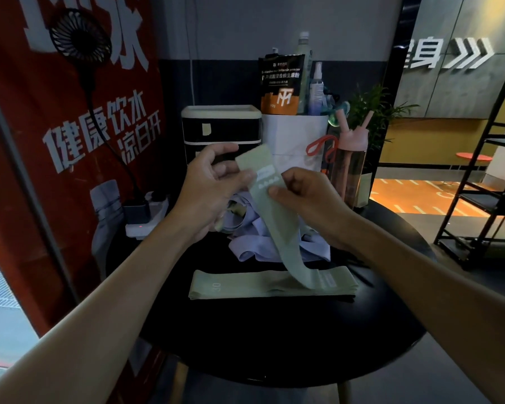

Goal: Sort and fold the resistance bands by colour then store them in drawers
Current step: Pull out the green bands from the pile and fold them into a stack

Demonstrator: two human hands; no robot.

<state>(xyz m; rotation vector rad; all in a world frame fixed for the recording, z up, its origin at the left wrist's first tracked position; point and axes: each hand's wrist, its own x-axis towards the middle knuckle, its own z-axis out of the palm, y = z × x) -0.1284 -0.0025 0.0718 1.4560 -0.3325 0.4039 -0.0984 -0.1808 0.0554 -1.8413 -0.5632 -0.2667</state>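
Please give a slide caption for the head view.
Left hand and right hand hold a green band over a flat band on the table.

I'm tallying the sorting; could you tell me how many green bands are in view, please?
2. The held band hangs between the left hand and right hand; the flat band lies on the table, nearer the camera. More may hide in the purple pile or underneath.

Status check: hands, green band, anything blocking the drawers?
Left hand, right hand pinch pale green fabric resistance band, raised. Tail drapes onto flat green band. Lilac band pile before black drawer unit.
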